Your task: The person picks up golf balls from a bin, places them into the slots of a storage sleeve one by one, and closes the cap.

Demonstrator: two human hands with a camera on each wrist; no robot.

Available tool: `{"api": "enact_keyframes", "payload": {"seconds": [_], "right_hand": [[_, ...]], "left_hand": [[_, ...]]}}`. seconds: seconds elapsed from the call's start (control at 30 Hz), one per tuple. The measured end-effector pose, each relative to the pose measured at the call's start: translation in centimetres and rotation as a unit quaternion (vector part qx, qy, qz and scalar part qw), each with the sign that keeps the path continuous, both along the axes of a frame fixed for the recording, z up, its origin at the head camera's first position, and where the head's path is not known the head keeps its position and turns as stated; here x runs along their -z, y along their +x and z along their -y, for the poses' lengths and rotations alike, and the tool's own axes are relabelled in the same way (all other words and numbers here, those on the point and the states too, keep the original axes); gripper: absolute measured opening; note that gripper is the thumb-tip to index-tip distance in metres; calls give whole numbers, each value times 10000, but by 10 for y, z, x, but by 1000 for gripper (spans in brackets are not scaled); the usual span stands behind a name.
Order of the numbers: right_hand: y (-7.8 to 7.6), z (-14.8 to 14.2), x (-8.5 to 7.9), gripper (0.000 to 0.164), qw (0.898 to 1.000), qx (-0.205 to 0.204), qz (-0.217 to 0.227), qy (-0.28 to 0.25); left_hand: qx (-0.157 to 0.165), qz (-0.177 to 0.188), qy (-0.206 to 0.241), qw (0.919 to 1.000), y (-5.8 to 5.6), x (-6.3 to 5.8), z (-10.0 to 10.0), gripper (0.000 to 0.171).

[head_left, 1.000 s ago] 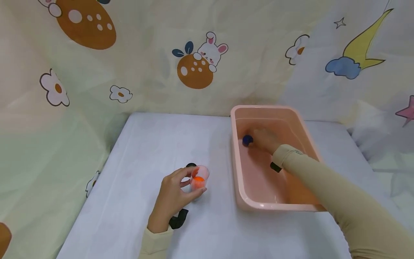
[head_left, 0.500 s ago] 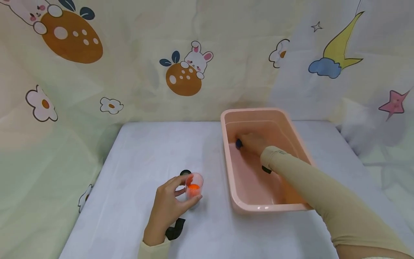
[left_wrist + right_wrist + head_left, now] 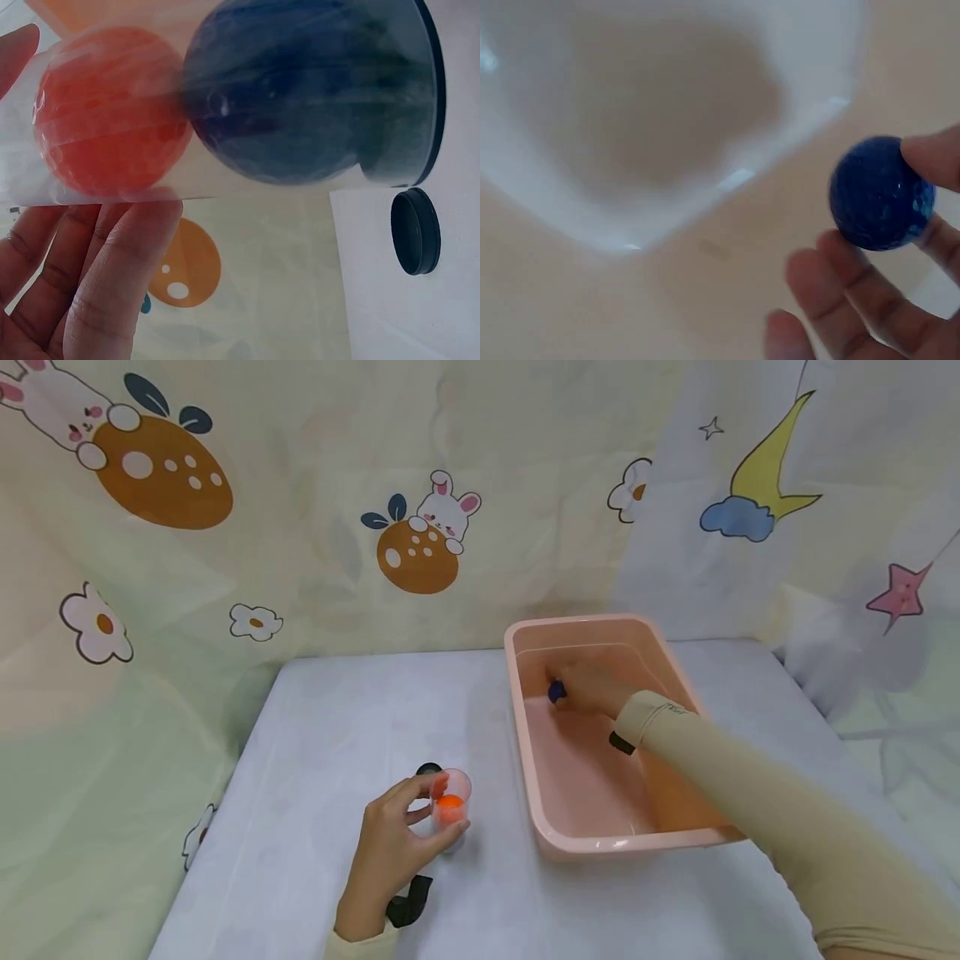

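My left hand (image 3: 386,852) holds a clear plastic tube (image 3: 461,779) upright over the table, thumb and fingers round its sides. Inside it, the left wrist view shows an orange ball (image 3: 112,112) resting against a dark blue ball (image 3: 270,97), which sits toward the dark-edged base. A round black cap (image 3: 416,232) lies on the table just beyond the tube. Down inside the pink tub (image 3: 534,768), near its far left corner, my right hand (image 3: 594,687) pinches another blue ball (image 3: 877,193) between thumb and fingers. Its surface is speckled with lighter flecks.
The tub stands on the right part of a table (image 3: 360,718) covered in white cloth. Behind and beside the table hangs a printed fabric backdrop (image 3: 540,527) with rabbits, flowers and a moon.
The head view has shifted, so the tub and tube appear further left and lower. My right fingers cover more of the blue ball than a second ago. My left hand keeps its grip.
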State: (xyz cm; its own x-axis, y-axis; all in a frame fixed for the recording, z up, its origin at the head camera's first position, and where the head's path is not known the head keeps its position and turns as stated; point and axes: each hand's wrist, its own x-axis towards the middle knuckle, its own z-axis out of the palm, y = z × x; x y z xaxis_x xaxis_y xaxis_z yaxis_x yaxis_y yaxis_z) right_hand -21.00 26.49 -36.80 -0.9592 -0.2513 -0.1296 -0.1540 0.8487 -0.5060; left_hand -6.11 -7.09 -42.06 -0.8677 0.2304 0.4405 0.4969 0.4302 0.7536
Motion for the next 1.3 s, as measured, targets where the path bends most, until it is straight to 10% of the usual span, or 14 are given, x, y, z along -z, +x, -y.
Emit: {"api": "enact_keyframes", "payload": {"seconds": [0.13, 0.63, 1.3], "right_hand": [[11, -2, -22, 12, 9926, -1033, -420, 482], [133, -11, -81, 31, 9907, -858, -265, -1022], [159, -18, -105, 28, 9841, -76, -811, -1578]], "left_hand": [[44, -26, 26, 10000, 0, 1, -3, 52], [95, 198, -23, 9998, 0, 5, -9, 46], [215, 208, -165, 9994, 2, 0, -15, 45]]}}
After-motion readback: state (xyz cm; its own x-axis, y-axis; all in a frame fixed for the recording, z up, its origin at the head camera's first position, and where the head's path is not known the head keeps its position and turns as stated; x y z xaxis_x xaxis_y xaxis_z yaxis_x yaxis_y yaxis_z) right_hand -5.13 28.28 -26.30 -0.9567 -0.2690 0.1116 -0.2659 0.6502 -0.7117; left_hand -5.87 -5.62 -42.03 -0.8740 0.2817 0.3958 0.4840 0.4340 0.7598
